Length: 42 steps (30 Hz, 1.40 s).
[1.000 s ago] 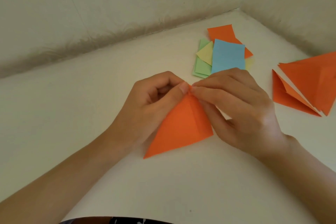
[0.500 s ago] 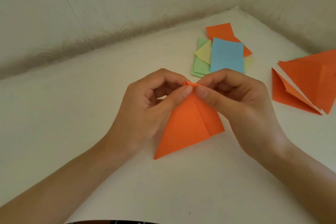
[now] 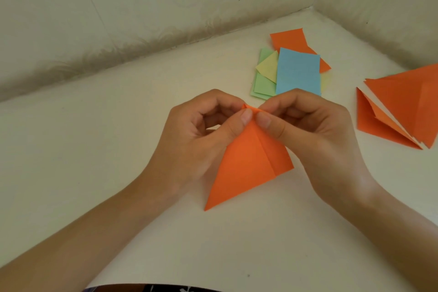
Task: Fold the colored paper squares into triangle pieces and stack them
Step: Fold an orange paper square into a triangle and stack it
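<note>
An orange folded paper triangle (image 3: 246, 168) stands tilted at the middle of the white surface, its top tip raised. My left hand (image 3: 199, 135) pinches that tip between thumb and curled fingers. My right hand (image 3: 305, 130) pinches the same tip from the right, thumb against the paper. A crease runs down the triangle's right part. Beyond the hands lies a loose pile of paper squares: blue (image 3: 298, 72) on top, then yellow (image 3: 269, 66), green (image 3: 262, 85) and orange (image 3: 288, 38). Two folded orange triangle pieces (image 3: 403, 102) lie overlapped at the right edge.
The white surface (image 3: 118, 125) meets pale walls at the back and right, forming a corner (image 3: 312, 7) behind the paper pile. A dark patterned garment edge (image 3: 154, 288) shows at the bottom.
Both hands have lifted the triangle's tip off the surface and curled round it; the piece has shifted slightly right and stands steeper.
</note>
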Motion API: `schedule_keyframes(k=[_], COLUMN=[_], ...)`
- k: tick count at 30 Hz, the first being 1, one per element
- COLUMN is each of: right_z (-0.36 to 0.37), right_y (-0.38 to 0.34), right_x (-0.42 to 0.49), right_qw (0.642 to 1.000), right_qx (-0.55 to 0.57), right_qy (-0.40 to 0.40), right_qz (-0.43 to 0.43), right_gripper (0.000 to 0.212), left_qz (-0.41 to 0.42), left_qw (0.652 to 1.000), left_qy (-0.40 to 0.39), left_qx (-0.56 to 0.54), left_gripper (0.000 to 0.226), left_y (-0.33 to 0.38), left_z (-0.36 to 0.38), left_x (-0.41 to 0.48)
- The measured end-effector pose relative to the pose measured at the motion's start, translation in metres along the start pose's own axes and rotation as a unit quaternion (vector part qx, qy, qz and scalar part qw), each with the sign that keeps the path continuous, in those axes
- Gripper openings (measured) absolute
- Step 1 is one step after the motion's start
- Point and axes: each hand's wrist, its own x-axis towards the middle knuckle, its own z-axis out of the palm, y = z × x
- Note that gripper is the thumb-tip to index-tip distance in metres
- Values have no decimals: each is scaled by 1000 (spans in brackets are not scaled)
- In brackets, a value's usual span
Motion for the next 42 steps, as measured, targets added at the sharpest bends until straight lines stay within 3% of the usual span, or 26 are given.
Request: schedule_keyframes(k=[5, 25, 33, 35, 38, 42], right_z=[1, 1, 1, 2, 0, -7], right_y=[1, 6, 8, 5, 5, 9], right_x=[-1, 5, 8, 9, 12, 12], right_qw=[998, 999, 996, 997, 997, 994], right_qx=[-53, 3, -85, -75, -47, -50], right_qy=[-4, -18, 11, 5, 62, 89], right_qz=[-19, 35, 23, 28, 27, 39], right_gripper=[5, 9, 16, 16, 13, 12], left_qz=[3, 5, -10, -31, -66, -65], left_qw=[1000, 999, 996, 996, 996, 992], left_qy=[-8, -9, 22, 29, 5, -17], left_qx=[-5, 50, 84, 74, 56, 106], left_gripper=[3, 8, 12, 10, 14, 26], left_y=[-1, -9, -11, -8, -8, -16], left_z=[-2, -3, -1, 0, -1, -8], left_x=[1, 6, 7, 8, 8, 11])
